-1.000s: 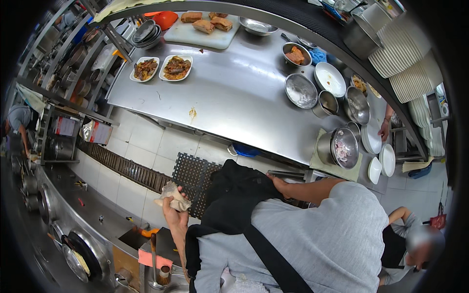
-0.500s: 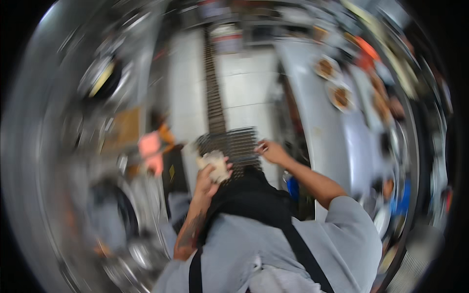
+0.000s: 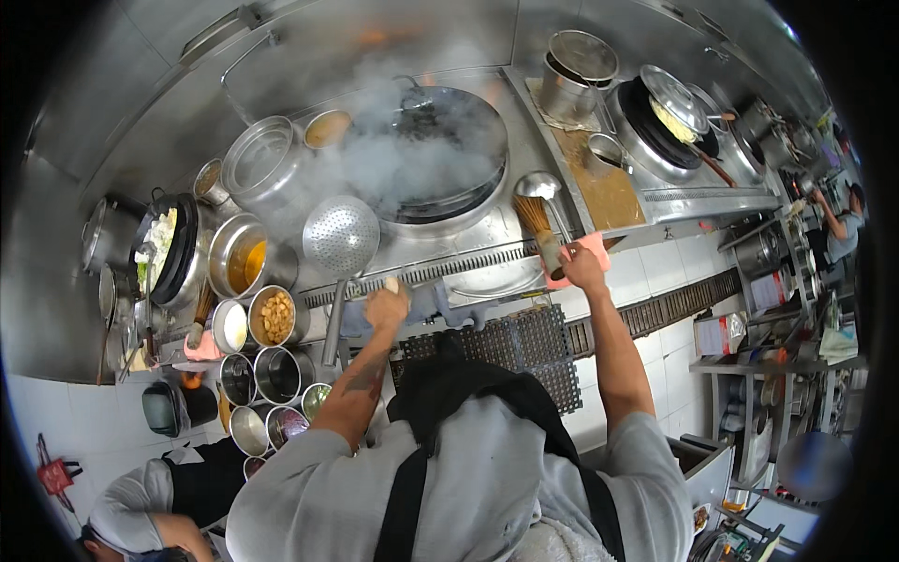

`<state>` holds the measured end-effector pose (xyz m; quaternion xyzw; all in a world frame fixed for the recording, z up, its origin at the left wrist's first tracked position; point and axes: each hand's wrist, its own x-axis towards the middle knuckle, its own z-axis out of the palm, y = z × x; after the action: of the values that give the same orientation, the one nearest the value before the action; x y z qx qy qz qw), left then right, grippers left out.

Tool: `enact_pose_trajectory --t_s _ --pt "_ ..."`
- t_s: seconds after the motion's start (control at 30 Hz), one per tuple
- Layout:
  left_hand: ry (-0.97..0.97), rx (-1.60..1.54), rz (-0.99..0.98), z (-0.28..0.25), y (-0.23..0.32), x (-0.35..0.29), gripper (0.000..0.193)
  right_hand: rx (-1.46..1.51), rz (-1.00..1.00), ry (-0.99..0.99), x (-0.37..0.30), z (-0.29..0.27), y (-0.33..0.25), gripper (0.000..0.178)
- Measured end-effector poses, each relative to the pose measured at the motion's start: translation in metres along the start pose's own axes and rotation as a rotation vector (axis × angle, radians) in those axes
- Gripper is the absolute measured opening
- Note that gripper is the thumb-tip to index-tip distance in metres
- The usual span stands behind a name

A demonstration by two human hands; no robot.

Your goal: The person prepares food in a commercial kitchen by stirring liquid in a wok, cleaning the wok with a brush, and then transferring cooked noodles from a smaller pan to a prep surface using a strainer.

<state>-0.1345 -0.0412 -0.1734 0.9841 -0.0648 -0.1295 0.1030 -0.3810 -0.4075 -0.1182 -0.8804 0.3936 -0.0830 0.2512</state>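
- As the wok (image 3: pixel 482 142) smokes, fingers of the left hand (image 3: pixel 385 306) clamp a cloth (image 3: pixel 391 284).
- Right hand (image 3: pixel 583 270), fingers around the ladle (image 3: pixel 540 183), seems at pickup; lifting calls for clearing the brush (image 3: pixel 540 233).

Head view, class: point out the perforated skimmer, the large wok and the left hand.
Perforated skimmer (image 3: pixel 342 236), head view, on its round bowl.
Large wok (image 3: pixel 471 136), head view, on its inner wall.
Left hand (image 3: pixel 385 306), head view, on its back.

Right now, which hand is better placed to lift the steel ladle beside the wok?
Probably the right hand: it is at the pink cloth, close to the handle end of the ladle. The left hand is farther off, nearer the perforated skimmer, and seems to hold a pale thing.
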Motion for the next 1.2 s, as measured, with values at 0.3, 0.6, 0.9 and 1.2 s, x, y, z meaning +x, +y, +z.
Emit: enact_pose_trajectory --t_s 0.3,0.6,0.9,1.2 --pt "0.135 -0.059 0.120 0.028 0.002 -0.003 0.061 -0.178 0.136 -0.367 0.047 -0.014 -0.023 0.072" --pt "0.486 -0.444 0.787 -0.107 0.154 -0.015 0.059 1.047 -0.273 -0.338 0.068 -0.178 -0.201 0.064" --pt "0.364 -0.361 0.825 -0.070 0.240 0.033 0.017 -0.146 -0.830 -0.636 0.280 -0.009 -0.206 0.059" --pt "0.335 -0.399 0.769 -0.072 0.229 0.034 0.021 0.105 -0.102 -0.463 0.313 0.029 -0.260 0.049"
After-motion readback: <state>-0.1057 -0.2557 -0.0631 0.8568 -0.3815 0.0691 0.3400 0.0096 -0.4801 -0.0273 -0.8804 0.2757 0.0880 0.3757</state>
